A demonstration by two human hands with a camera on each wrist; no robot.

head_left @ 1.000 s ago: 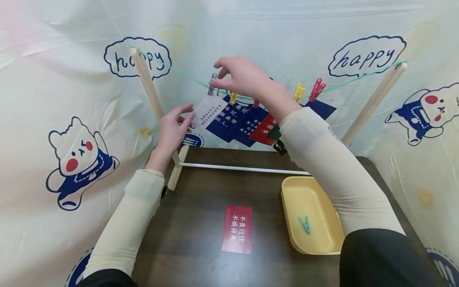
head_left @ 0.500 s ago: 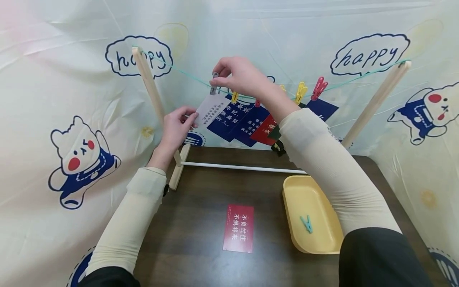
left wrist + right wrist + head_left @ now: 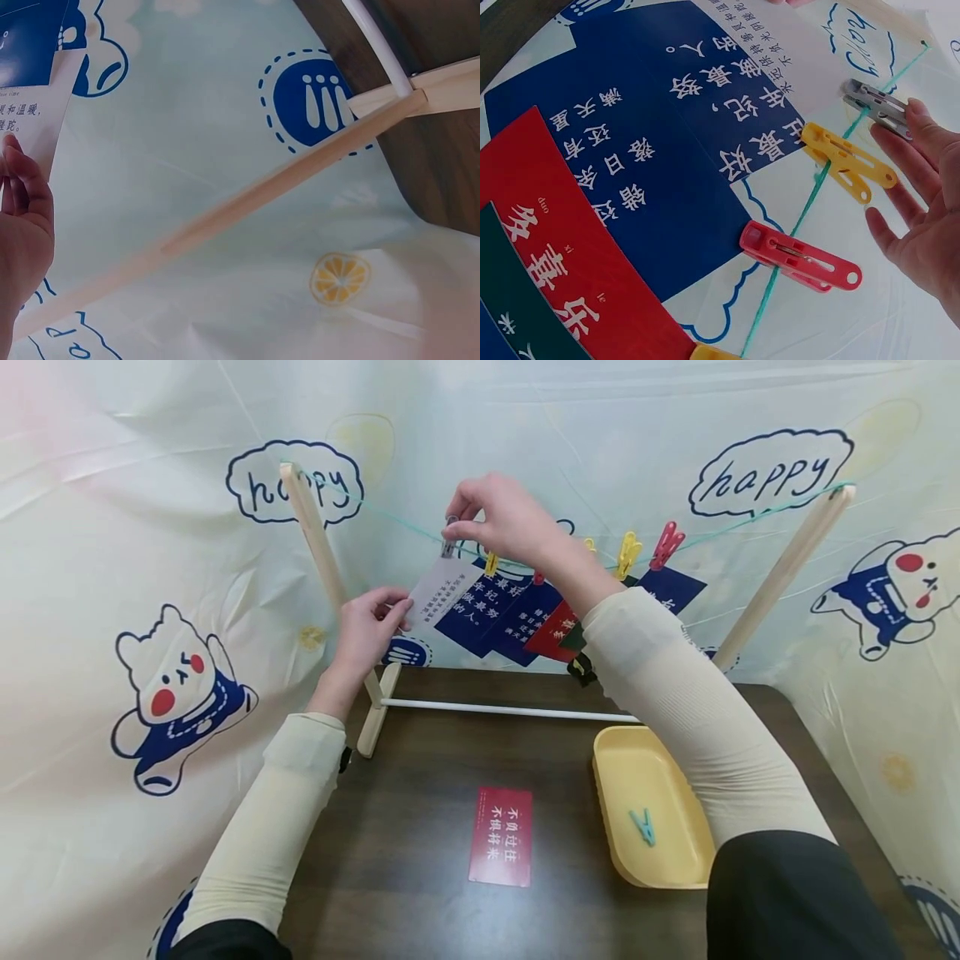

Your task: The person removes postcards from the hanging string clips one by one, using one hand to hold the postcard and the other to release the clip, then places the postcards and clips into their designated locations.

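Note:
My right hand (image 3: 502,518) pinches a grey clothespin (image 3: 881,109) between thumb and fingers, up at the green string (image 3: 804,208). Below that clothespin hangs a white card (image 3: 438,597) printed with small dark characters. Its lower left edge is pinched by my left hand (image 3: 369,628), as the left wrist view also shows. Directly right of the white card, and partly over it, hangs a dark blue card (image 3: 480,610) under a yellow clothespin (image 3: 847,157). A second blue card (image 3: 517,622) and a red card (image 3: 570,247) follow along the string, overlapping one another.
Two wooden posts (image 3: 313,531) carry the string, joined low down by a white rod (image 3: 510,710). A red card (image 3: 500,837) lies on the dark table (image 3: 405,860). Right of it stands a yellow tray (image 3: 622,870) with a teal clothespin (image 3: 642,827) inside.
My left hand has moved slightly right and up, and its fingers have come together on the white card's edge. My right thumb and fingers have closed in on the grey clothespin.

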